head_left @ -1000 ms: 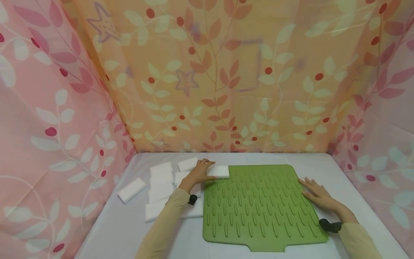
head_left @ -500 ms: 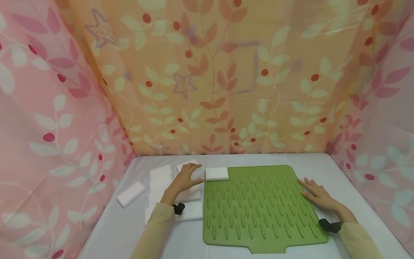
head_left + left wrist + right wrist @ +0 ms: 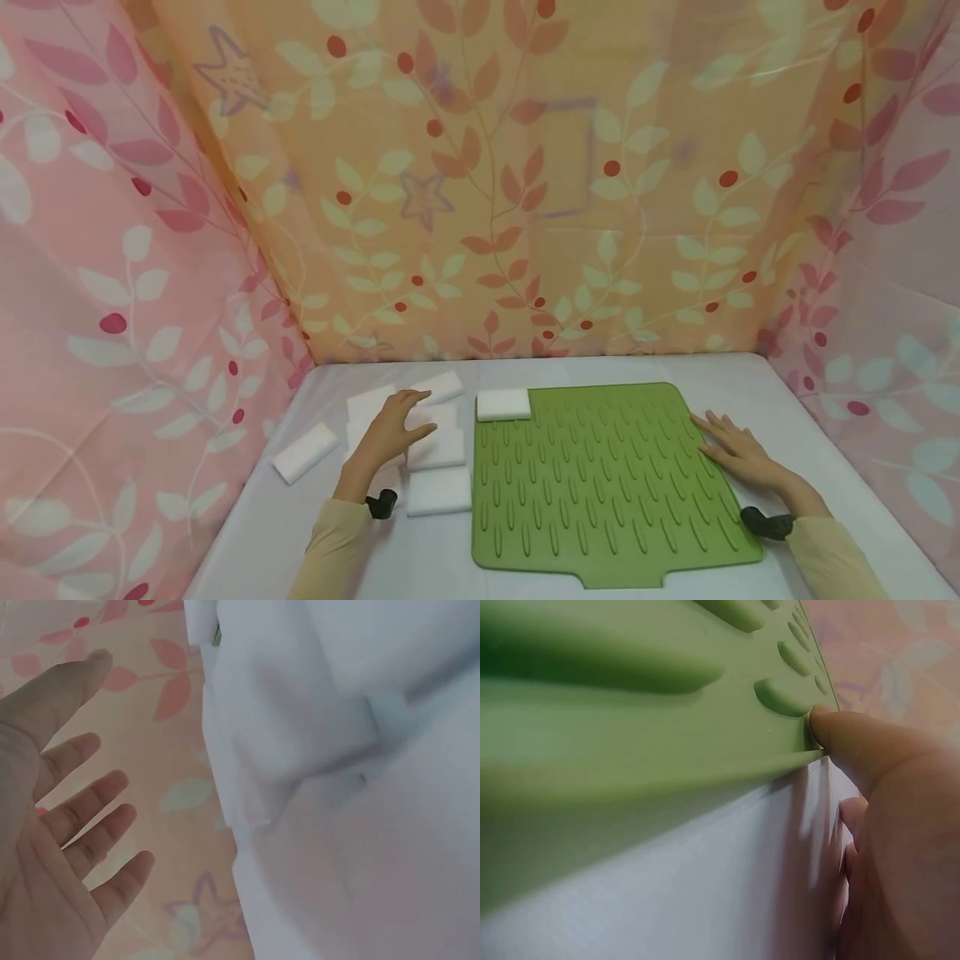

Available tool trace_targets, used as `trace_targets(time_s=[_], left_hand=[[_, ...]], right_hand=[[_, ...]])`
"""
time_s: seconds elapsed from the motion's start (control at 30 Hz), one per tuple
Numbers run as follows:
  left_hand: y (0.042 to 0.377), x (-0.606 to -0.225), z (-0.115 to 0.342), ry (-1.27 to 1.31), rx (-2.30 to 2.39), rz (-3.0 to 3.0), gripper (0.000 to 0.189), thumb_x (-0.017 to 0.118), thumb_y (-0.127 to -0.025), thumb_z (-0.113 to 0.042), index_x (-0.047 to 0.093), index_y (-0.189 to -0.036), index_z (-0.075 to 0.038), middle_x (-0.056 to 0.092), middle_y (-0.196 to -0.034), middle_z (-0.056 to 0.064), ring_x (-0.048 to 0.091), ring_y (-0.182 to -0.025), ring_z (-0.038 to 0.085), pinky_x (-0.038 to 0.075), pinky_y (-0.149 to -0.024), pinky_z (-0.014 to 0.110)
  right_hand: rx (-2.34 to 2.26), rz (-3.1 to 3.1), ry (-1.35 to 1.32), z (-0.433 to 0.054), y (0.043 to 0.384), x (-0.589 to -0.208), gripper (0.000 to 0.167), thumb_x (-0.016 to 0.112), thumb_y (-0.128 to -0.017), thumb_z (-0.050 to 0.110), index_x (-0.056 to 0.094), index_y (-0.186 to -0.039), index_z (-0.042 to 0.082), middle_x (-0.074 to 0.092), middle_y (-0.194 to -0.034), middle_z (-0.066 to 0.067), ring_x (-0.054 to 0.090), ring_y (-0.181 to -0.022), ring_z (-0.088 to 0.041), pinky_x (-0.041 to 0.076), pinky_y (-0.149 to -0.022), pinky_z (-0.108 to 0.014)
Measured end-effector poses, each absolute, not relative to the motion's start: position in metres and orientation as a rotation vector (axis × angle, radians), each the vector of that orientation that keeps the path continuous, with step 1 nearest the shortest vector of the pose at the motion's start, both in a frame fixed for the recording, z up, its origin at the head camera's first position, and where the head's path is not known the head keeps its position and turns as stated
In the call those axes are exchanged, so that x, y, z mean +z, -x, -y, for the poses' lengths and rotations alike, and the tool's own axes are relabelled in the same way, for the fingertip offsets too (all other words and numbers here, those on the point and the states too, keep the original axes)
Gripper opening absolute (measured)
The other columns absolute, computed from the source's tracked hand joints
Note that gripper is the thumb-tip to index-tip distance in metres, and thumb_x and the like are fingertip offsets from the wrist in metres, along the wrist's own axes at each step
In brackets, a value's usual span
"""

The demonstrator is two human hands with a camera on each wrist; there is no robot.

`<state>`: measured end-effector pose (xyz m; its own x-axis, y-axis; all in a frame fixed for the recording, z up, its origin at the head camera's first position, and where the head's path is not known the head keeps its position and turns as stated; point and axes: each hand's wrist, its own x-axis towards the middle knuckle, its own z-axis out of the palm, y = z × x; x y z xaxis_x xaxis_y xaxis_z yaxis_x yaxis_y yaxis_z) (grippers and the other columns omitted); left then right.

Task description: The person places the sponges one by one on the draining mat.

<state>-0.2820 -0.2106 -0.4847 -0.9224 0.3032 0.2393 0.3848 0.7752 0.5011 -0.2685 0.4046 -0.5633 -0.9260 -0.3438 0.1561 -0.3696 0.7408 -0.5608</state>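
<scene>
A green ridged mat (image 3: 600,496) lies flat on the table, with one white rectangular block (image 3: 503,404), sponge-like in look, at its far left corner. Left of the mat, my left hand (image 3: 384,435) hovers over several more white blocks (image 3: 438,492). Its fingers are spread and it holds nothing, as the left wrist view also shows of the hand (image 3: 56,832). My right hand (image 3: 738,458) rests along the mat's right edge with fingers fairly straight. In the right wrist view its thumb (image 3: 862,742) touches the edge of the mat (image 3: 630,735). The left forearm and hand hide part of the pile.
A single white block (image 3: 304,452) lies apart at the far left of the white table (image 3: 247,542). Another block (image 3: 442,387) sits at the back of the pile. Patterned curtains (image 3: 465,208) enclose the table at the back and both sides.
My left hand has let go of the white block at the mat's far left corner and moved left and nearer, over the pile. The right hand has stayed at the mat's edge.
</scene>
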Motion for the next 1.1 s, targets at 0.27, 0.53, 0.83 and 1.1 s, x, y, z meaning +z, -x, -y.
trace_targets(time_s=[0.27,0.53,0.83,1.1], left_hand=[[0.269,-0.492,0.236,0.489,-0.840,2.784,0.058,0.070,-0.082,-0.034,0.050,-0.133,-0.015,0.046,-0.134,0.012,0.039,-0.125,0.035,0.039,-0.095,0.055],[0.261,-0.500,0.261,0.462,-0.800,2.708,0.057,0.074,-0.079,-0.028,0.054,-0.129,-0.009,0.051,-0.127,0.015,0.044,-0.118,0.037,0.038,-0.095,0.055],[0.252,-0.512,0.290,0.390,-0.758,2.689,0.058,0.073,-0.079,-0.030,0.054,-0.129,-0.007,0.051,-0.125,0.017,0.044,-0.116,0.039,0.038,-0.092,0.057],[0.239,-0.517,0.315,0.288,-0.747,2.700,0.059,0.072,-0.080,-0.029,0.051,-0.130,-0.004,0.048,-0.128,0.020,0.039,-0.119,0.042,0.034,-0.093,0.060]], right_hand=[[0.950,2.894,-0.587,-0.404,0.268,-0.564,0.054,0.051,-0.095,0.024,0.033,-0.143,0.006,0.020,-0.143,-0.037,0.008,-0.129,-0.060,-0.007,-0.098,-0.071],[0.960,2.879,-0.590,-0.402,0.265,-0.562,0.054,0.051,-0.095,0.024,0.033,-0.143,0.007,0.019,-0.143,-0.037,0.008,-0.130,-0.059,-0.008,-0.099,-0.070],[0.968,2.892,-0.574,-0.402,0.265,-0.565,0.054,0.050,-0.096,0.025,0.031,-0.144,0.006,0.017,-0.144,-0.037,0.005,-0.131,-0.058,-0.011,-0.100,-0.068],[0.956,2.887,-0.573,-0.403,0.266,-0.567,0.055,0.050,-0.095,0.025,0.032,-0.143,0.006,0.018,-0.143,-0.037,0.006,-0.130,-0.059,-0.010,-0.099,-0.069]])
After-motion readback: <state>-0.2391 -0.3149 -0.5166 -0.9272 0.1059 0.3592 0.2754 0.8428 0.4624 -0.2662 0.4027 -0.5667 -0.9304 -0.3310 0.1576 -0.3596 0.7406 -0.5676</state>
